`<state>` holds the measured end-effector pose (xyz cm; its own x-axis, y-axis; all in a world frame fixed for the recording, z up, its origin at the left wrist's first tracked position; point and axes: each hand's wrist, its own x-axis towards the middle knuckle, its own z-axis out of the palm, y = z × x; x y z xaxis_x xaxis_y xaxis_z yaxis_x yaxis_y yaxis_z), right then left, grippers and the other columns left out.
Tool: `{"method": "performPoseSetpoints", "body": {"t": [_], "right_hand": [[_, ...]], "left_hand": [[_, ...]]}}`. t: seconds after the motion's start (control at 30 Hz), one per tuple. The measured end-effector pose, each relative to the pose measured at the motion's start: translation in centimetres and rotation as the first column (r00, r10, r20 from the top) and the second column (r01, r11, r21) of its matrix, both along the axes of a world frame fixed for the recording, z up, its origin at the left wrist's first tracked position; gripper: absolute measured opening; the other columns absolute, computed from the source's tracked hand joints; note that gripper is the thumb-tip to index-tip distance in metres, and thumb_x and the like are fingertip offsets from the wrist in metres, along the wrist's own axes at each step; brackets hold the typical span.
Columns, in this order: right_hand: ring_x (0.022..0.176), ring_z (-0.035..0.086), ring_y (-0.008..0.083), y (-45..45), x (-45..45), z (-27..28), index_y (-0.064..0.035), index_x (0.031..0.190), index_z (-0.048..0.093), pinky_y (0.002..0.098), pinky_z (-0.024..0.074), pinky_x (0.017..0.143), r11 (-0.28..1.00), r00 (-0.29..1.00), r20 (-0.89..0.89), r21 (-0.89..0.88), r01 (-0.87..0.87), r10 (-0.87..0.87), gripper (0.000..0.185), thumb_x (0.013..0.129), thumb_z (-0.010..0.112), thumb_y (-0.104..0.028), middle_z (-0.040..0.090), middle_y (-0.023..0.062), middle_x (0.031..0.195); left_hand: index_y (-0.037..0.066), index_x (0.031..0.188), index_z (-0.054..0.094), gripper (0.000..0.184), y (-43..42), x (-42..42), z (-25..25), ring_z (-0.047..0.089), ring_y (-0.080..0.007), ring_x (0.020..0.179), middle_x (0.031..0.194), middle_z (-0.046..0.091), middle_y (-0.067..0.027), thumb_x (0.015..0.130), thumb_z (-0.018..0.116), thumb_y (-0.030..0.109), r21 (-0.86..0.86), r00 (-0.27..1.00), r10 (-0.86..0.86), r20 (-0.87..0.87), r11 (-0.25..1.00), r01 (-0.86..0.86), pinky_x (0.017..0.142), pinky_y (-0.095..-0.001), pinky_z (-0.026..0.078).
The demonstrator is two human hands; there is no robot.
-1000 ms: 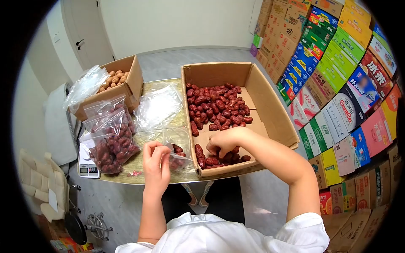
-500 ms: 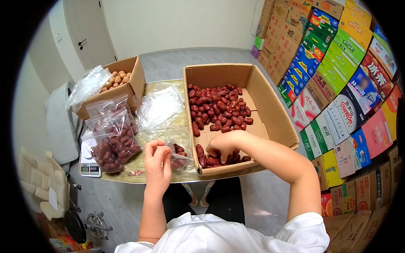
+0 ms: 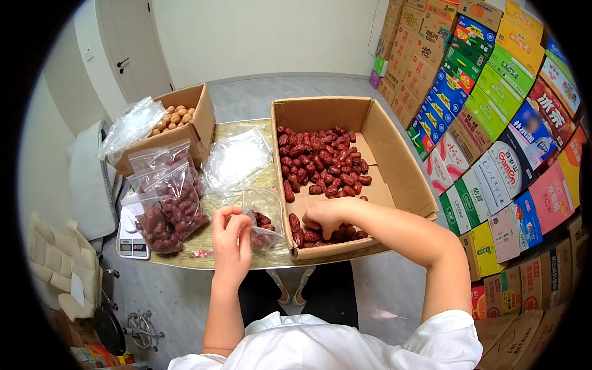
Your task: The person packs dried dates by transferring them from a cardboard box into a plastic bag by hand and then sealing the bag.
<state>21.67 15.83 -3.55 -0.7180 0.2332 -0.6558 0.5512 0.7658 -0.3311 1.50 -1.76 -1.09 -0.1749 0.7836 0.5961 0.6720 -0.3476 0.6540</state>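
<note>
A clear zip bag [image 3: 265,237] with some red dates in it lies against the left side of a cardboard box [image 3: 401,163]. At the bag's left edge is my left hand [image 3: 232,239], its fingers bent and pinched on the plastic. My right hand [image 3: 327,217] reaches into the near end of the box, fingers curled down on red dates [image 3: 311,236]; the fingertips are partly hidden among them. A larger heap of red dates [image 3: 324,154] fills the far left part of the box.
Filled zip bags of dates [image 3: 169,216] sit on a kitchen scale [image 3: 134,248] at the left. Behind are flat clear bags [image 3: 237,160] and a box of walnuts [image 3: 200,123] with plastic bags on it. Stacked cartons [image 3: 481,129] line the right wall; an office chair [image 3: 68,265] stands left.
In the box, my right hand's fingers have drawn together and closed over the near dates. My left hand stays by the zip bag. The view has shifted slightly.
</note>
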Motion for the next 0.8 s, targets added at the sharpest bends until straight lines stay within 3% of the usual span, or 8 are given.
{"method": "performPoseSetpoints", "body": {"t": [0.07,0.13,0.27,0.43,0.53,0.67,0.77,0.8], "right_hand": [[0.08,0.068,0.0301,-0.1,0.0,0.2,-0.0032,0.093,0.064,0.0426,0.053,0.067,1.0,1.0,0.008,0.008,-0.006,0.006,0.041,0.06,0.086,-0.014,0.069,0.0135,0.082],[0.089,0.068,0.0322,-0.7,0.0,1.1,-0.0039,0.098,0.064,0.0439,0.0533,0.074,0.99,0.987,-0.103,0.083,-0.114,0.123,0.046,0.06,0.087,-0.015,0.069,0.0147,0.09],[0.095,0.067,0.0336,-1.1,-0.4,0.8,-0.0048,0.102,0.064,0.0452,0.0533,0.079,0.986,0.997,-0.022,0.149,-0.07,0.074,0.049,0.06,0.087,-0.017,0.069,0.0157,0.095],[0.1,0.066,0.0349,-1.1,-0.3,2.5,-0.005,0.106,0.067,0.0432,0.054,0.085,0.947,0.992,-0.103,0.318,-0.035,0.072,0.048,0.061,0.084,-0.015,0.07,0.0164,0.102],[0.1,0.066,0.0349,-0.7,-0.1,1.8,-0.0049,0.105,0.067,0.0428,0.0543,0.084,0.947,0.987,-0.077,0.303,-0.11,0.139,0.049,0.061,0.084,-0.015,0.069,0.0162,0.102],[0.098,0.067,0.035,-0.1,0.1,1.8,-0.0036,0.101,0.066,0.0433,0.0542,0.082,0.955,0.989,-0.104,0.287,-0.071,0.105,0.045,0.061,0.084,-0.016,0.069,0.0168,0.098],[0.089,0.067,0.0349,1.5,0.3,2.8,-0.0018,0.093,0.062,0.0434,0.0539,0.076,0.95,0.895,-0.438,0.239,0.201,-0.079,0.035,0.065,0.081,-0.011,0.069,0.0176,0.09],[0.085,0.067,0.0339,1.2,0.5,4.7,-0.0012,0.092,0.06,0.0421,0.0529,0.073,0.944,0.805,-0.585,0.2,0.262,-0.1,0.031,0.067,0.078,-0.007,0.068,0.0171,0.086]], "left_hand": [[0.0,0.092,0.059,0.015,0.0,-0.1,-0.1,0.058,-0.0251,0.086,0.108,0.049,-0.0145,0.084,0.059,-0.012,0.002,1.0,0.0,0.016,1.0,0.0,0.073,-0.0322,0.048],[0.0,0.092,0.059,0.015,0.0,-0.1,0.0,0.058,-0.025,0.086,0.108,0.049,-0.0144,0.084,0.059,-0.012,0.003,1.0,0.003,0.008,1.0,-0.003,0.073,-0.0321,0.048],[0.0,0.092,0.059,0.016,0.0,0.1,0.0,0.058,-0.0248,0.086,0.108,0.049,-0.0144,0.083,0.059,-0.013,0.007,1.0,0.0,0.001,1.0,0.0,0.074,-0.0319,0.049],[0.0,0.092,0.059,0.016,-0.1,0.0,-0.1,0.058,-0.0246,0.086,0.108,0.049,-0.0143,0.083,0.059,-0.013,-0.001,1.0,0.002,0.003,1.0,-0.002,0.073,-0.0319,0.049],[0.0,0.092,0.059,0.016,-0.1,0.0,-0.1,0.058,-0.0245,0.086,0.108,0.049,-0.0143,0.083,0.059,-0.013,-0.001,1.0,0.004,0.003,1.0,-0.004,0.073,-0.0318,0.048],[0.0,0.092,0.059,0.016,-0.1,0.0,-0.1,0.058,-0.0246,0.085,0.108,0.049,-0.0144,0.083,0.059,-0.013,0.011,1.0,0.0,0.025,1.0,0.0,0.072,-0.0318,0.048],[0.0,0.092,0.059,0.016,-0.3,-0.1,0.0,0.058,-0.0247,0.084,0.108,0.049,-0.0145,0.082,0.059,-0.013,0.011,1.0,0.008,0.017,1.0,-0.008,0.071,-0.0318,0.048],[0.0,0.092,0.059,0.016,-0.4,-0.2,-0.1,0.058,-0.0247,0.084,0.108,0.049,-0.0145,0.082,0.059,-0.013,0.014,1.0,0.017,0.02,1.0,-0.017,0.071,-0.0318,0.048]]}}
